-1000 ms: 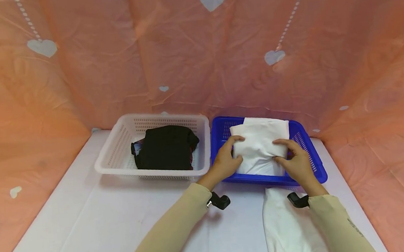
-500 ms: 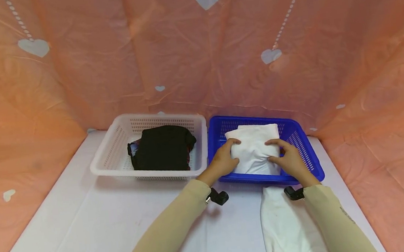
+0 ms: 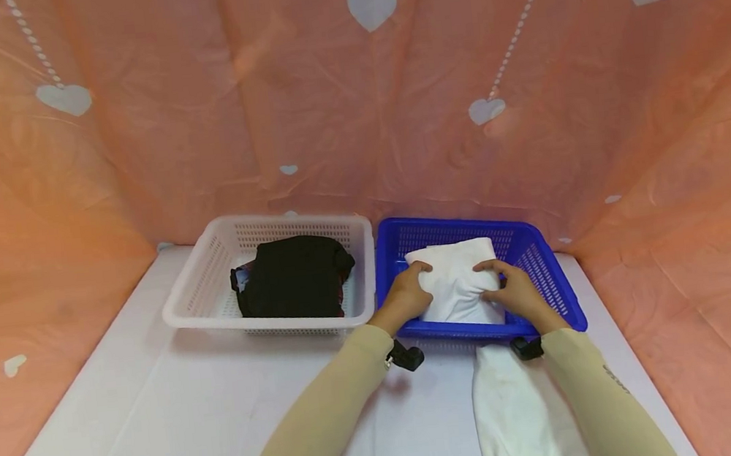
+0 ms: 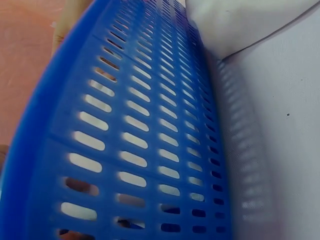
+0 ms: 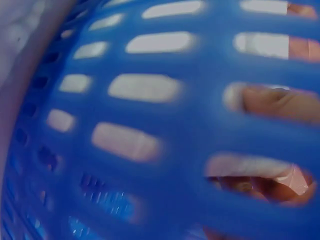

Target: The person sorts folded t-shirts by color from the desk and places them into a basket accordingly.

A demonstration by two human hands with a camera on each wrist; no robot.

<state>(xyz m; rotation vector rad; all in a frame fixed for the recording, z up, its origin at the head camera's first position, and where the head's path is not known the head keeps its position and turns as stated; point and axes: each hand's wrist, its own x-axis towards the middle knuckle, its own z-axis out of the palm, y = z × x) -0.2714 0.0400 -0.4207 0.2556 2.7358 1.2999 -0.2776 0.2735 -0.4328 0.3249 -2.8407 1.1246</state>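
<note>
A folded white cloth (image 3: 454, 274) lies within the blue plastic basket (image 3: 551, 269), toward its front left. My left hand (image 3: 405, 297) grips its left edge, thumb and fingers bent against the fabric. On the opposite side my right hand (image 3: 519, 295) pinches the right edge, creasing the cloth between the two hands. The left wrist view is mostly filled by the slotted basket wall (image 4: 115, 130), with white fabric showing through the slots. Through the slots in the right wrist view, a finger (image 5: 280, 104) shows beside the white cloth.
Left of the blue basket stands a white plastic basket (image 3: 269, 325) holding a folded black garment (image 3: 294, 279) on patterned fabric. Another white cloth (image 3: 518, 404) lies on the white table in front of the blue basket, partly under the right forearm. An orange curtain (image 3: 313, 101) encloses the back and sides.
Both hands have brought the folded white cloth down and slightly left, deeper into the blue basket, so more of the basket's back and right walls shows. The grip has stayed on both edges.
</note>
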